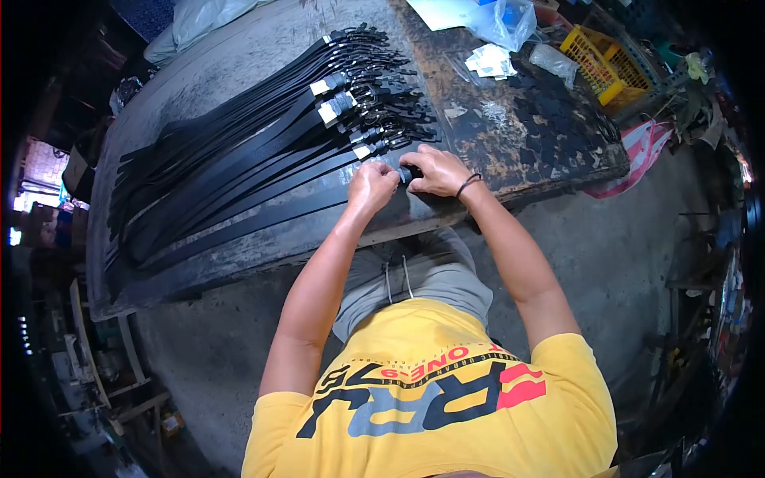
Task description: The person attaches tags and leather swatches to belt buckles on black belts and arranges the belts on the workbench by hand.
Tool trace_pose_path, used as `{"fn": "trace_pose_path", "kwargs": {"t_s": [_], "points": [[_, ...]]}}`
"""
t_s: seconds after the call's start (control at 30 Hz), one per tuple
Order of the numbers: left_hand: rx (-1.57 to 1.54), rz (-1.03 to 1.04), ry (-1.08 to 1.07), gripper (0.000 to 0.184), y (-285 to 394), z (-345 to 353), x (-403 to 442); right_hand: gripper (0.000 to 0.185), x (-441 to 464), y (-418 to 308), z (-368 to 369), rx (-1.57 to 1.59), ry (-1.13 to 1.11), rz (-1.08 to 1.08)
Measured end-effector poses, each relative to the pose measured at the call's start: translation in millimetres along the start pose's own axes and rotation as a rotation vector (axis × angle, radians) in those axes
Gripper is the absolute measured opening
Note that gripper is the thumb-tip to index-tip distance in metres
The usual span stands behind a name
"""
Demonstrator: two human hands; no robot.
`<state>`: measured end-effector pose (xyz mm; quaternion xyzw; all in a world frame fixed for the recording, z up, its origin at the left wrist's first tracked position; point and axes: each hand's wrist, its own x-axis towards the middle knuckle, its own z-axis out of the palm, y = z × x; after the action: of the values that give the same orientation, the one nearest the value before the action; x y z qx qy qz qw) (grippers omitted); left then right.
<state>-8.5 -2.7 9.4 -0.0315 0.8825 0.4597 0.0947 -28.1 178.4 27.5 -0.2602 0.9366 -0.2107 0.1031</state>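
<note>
Many black straps (231, 131) lie side by side on the worktable, their ends with buckle-like fittings (374, 88) gathered to the right. Nearest the front edge, one black strap (263, 217) runs toward my hands. My left hand (373, 186) is closed in a pinch at the end of this strap. Just to its right, my right hand (437, 170) is closed on the dark end piece (409, 173). My fingers hide most of that end. White tags (327, 85) sit on several straps behind my hands.
The worn dark table (542, 151) has a ragged right part. White paper slips (491, 61), small loose bits (495, 111) and a clear plastic bag (508, 22) lie at the back right. A yellow crate (594, 64) stands beyond. A pink-and-white sack (637, 155) hangs by the right edge.
</note>
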Motion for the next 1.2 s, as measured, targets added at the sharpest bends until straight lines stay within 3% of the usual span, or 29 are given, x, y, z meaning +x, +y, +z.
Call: {"fn": "trace_pose_path", "kwargs": {"t_s": [0.17, 0.23, 0.43, 0.47, 0.63, 0.9, 0.97, 1.1, 1.2], "points": [[-0.048, -0.066, -0.041, 0.023, 12.5, 3.3, -8.8, 0.049, -11.2, -2.8, 11.3, 0.056, 0.14, 0.013], [-0.342, -0.245, -0.159, 0.02, 21.0, 1.5, -14.3, 0.046, -16.9, -5.2, 14.3, 0.069, 0.17, 0.019], [-0.696, -0.408, -0.225, 0.013, 13.6, 4.8, -16.1, 0.029, -26.6, 9.9, 31.3, 0.4, 0.419, -0.029], [-0.691, -0.413, -0.224, 0.013, 13.8, 3.8, -16.8, 0.021, -27.6, 12.9, 36.0, 0.393, 0.441, -0.023], [-0.776, -0.511, -0.232, 0.012, 13.6, 3.8, -17.8, 0.017, -29.9, -1.1, 35.6, 0.364, 0.485, 0.004], [-0.614, -0.394, -0.24, 0.014, 20.3, 0.9, -20.9, 0.006, -29.1, 2.3, 37.2, 0.27, 0.511, -0.086], [-0.479, -0.2, -0.113, 0.014, 21.1, 0.2, -19.2, 0.004, -27.5, 2.9, 35.1, 0.283, 0.519, -0.069], [-0.481, -0.178, -0.302, 0.017, 7.6, -15.0, -4.8, 0.004, -26.5, 4.4, 32.3, 0.299, 0.487, -0.014], [-0.426, -0.162, -0.316, 0.019, 5.8, -25.4, -0.6, 0.005, -25.2, 8.3, 32.0, 0.339, 0.478, -0.012]]}}
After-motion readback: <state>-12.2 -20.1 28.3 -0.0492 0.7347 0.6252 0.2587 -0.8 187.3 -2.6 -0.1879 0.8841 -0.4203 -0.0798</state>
